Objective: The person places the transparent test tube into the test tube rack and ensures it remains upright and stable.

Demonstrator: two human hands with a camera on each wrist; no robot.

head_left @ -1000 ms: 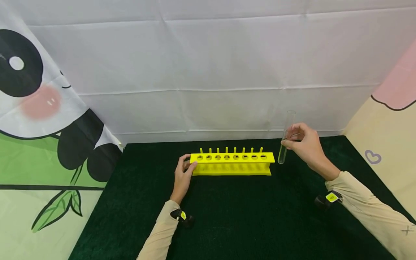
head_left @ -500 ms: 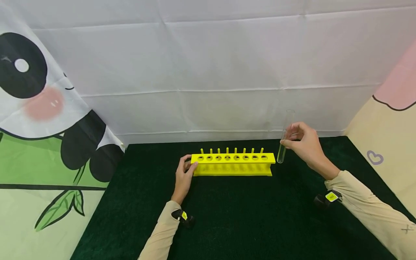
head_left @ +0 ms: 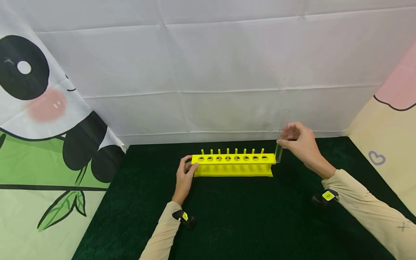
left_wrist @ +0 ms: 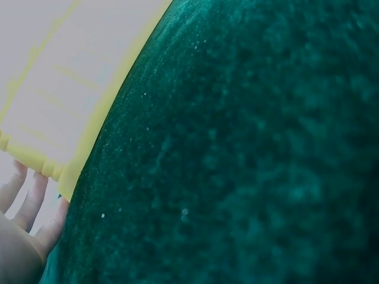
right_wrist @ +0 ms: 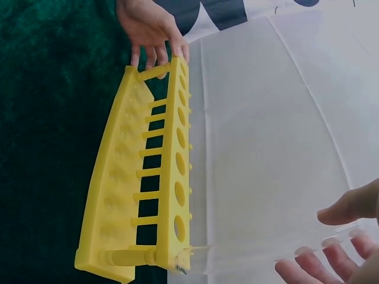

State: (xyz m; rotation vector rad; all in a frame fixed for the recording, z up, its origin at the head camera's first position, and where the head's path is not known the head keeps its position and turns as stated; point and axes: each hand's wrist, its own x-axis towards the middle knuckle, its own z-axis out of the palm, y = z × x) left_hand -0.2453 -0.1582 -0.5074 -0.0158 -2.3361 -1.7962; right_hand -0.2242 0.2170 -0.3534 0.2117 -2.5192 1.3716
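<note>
"Where's the yellow rack (head_left: pixel 233 162)?"

"It stands on the green table (head_left: pixel 227 216), close to the far edge and about halfway between the two far corners."

"What are the hands doing?"

"They're well apart. The left hand (head_left: pixel 183 179) grips the left end of the rack, with its thumb at the front. The right hand (head_left: pixel 302 146) pinches a clear tube (head_left: pixel 278 153) between thumb and fingertips, around the tube's middle."

"Why hold the rack at all?"

"I think it's to keep it from sliding or tipping. It looks light, so a bump from the tube could push it."

"And why hold the tube that way?"

"It's almost straight up, leaning just a bit, and its low end is free. My guess is that a soft pinch keeps it safe — it looks like thin glass. Its low end is just beside the right end of the rack, but I can't tell if they touch."

"Is there anything in the rack?"

"It has eight round holes (head_left: pixel 237 158) along the top, and I see no tube in any of them."

"And in the tube?"

"I see no water or powder — but it's so clear against the white sheet (head_left: pixel 227 57) that I can't be sure."
</note>
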